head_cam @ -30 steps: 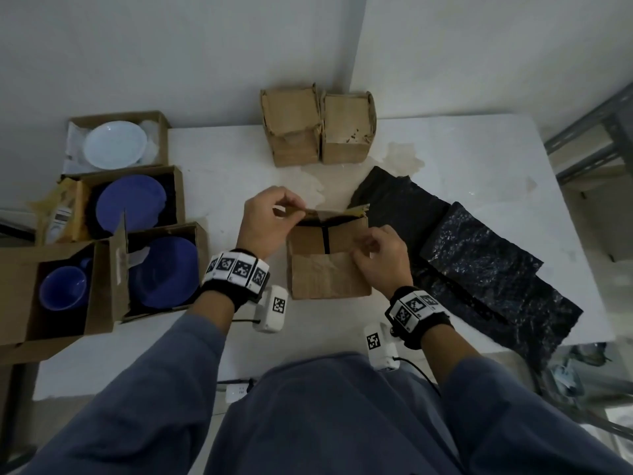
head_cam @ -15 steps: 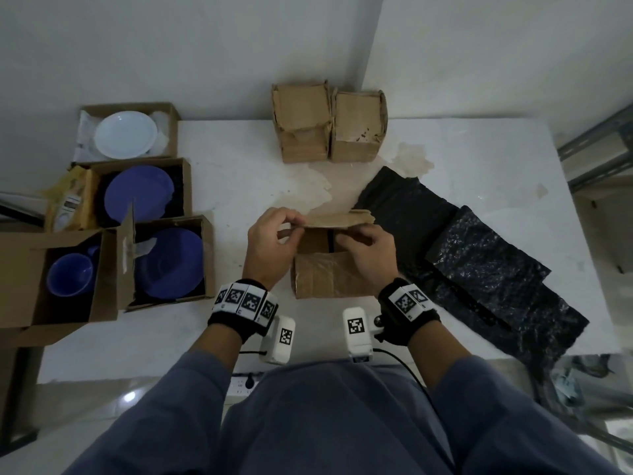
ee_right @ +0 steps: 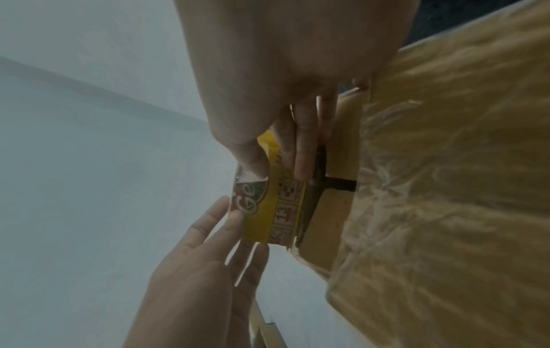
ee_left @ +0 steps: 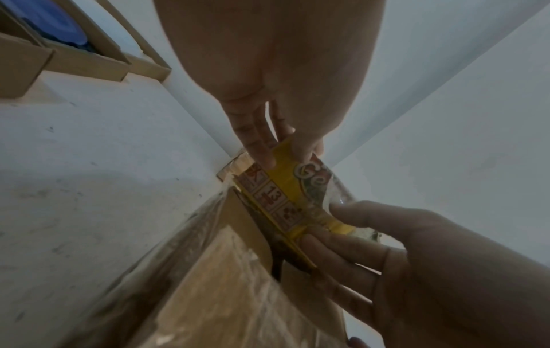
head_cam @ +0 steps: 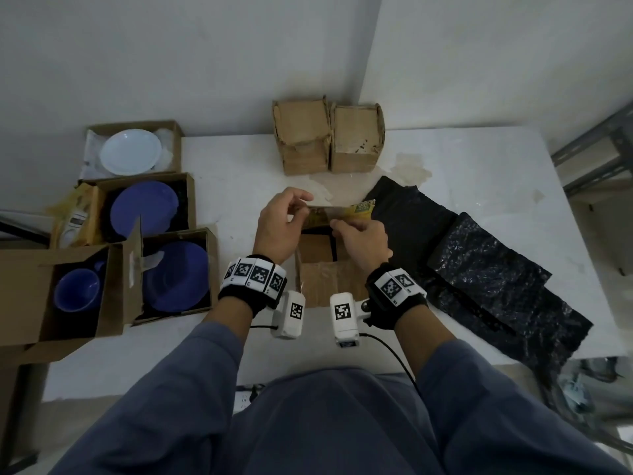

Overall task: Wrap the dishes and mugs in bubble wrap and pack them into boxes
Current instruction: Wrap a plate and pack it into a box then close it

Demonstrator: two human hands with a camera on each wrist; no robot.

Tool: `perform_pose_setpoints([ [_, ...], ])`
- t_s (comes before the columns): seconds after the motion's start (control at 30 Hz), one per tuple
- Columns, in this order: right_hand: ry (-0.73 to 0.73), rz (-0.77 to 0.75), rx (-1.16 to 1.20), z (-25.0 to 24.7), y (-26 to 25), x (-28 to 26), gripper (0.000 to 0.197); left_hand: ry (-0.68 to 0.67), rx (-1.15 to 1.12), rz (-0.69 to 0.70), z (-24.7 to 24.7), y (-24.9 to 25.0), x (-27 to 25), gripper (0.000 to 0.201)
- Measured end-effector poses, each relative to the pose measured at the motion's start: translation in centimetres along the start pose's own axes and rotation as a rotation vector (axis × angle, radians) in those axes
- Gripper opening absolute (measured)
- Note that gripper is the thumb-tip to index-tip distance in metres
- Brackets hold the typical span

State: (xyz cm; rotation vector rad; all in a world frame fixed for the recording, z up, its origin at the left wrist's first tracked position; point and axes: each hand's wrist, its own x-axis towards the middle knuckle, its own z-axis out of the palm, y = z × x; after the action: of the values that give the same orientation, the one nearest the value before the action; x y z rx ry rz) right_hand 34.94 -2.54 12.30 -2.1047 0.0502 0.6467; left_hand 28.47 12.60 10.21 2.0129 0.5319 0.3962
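A small brown cardboard box [head_cam: 323,279] stands on the white table [head_cam: 239,186] right before me. Its far flap [head_cam: 346,211] is lifted, and the flap's yellow printed side [ee_left: 282,186] shows. My left hand [head_cam: 303,210] pinches the flap's left end between thumb and fingers [ee_left: 261,150]. My right hand [head_cam: 337,225] pinches the flap further right, thumb and fingers [ee_right: 297,164] on either side. A dark slot shows between the box's inner flaps [ee_right: 339,186]. What lies inside is hidden. Black bubble wrap sheets [head_cam: 479,269] lie to the right of the box.
Two closed cardboard boxes [head_cam: 303,138] [head_cam: 356,144] stand at the table's back. To the left, open boxes hold a white plate [head_cam: 132,151], a blue plate [head_cam: 144,207], a blue dish [head_cam: 176,275] and a blue mug [head_cam: 77,294]. A metal shelf [head_cam: 596,159] is at far right.
Both hands have lifted the far flap upright, so its yellow printed side now shows. My right hand moved from the box's top up to the flap's edge.
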Motion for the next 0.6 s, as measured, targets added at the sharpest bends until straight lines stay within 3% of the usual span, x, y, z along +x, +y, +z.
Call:
perform_pose_setpoints([
  [0.2,-0.071,0.037,0.169,0.7,-0.5,0.9,0.029,-0.023,0.003,0.006,0.1,-0.4,0.4,0.023],
  [0.3,-0.048,0.022,0.195,0.6,-0.7,0.8,0.017,-0.016,-0.005,0.001,0.2,-0.3,0.5,0.023],
  [0.6,-0.012,0.066,0.296,0.2,-1.2,0.7,0.023,-0.011,0.007,0.007,0.3,-0.1,0.8,0.021],
])
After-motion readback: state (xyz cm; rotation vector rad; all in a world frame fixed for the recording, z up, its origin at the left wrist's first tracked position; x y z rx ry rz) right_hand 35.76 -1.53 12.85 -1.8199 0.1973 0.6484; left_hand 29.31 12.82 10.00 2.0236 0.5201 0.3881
